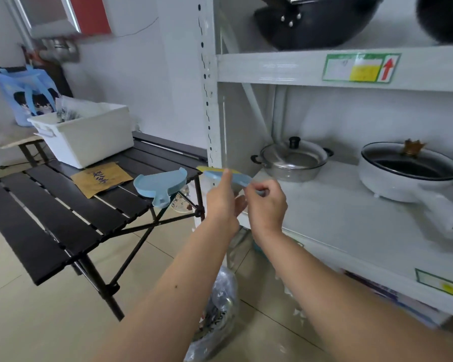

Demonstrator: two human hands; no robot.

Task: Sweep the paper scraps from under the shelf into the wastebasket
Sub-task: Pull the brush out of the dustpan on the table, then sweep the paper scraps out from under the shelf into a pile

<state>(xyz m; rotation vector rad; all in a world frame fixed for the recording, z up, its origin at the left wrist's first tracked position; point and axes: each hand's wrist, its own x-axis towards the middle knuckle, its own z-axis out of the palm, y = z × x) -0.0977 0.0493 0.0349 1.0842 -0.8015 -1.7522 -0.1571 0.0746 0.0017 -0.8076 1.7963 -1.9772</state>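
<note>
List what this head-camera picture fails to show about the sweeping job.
- Paper scraps under the shelf: hidden by both forearms and the lower shelf board.
- Wastebasket: only a clear liner shows, partly behind the left forearm; contents unreadable.
- Small blue brush: motion-blurred, its handle covered by the right hand and left hand.
- Shelf labels: too blurred to read.

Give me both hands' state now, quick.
Left hand: on the brush, fingers up along it; how firm the grip is cannot be told.
Right hand: closed on the brush's handle end.
</note>
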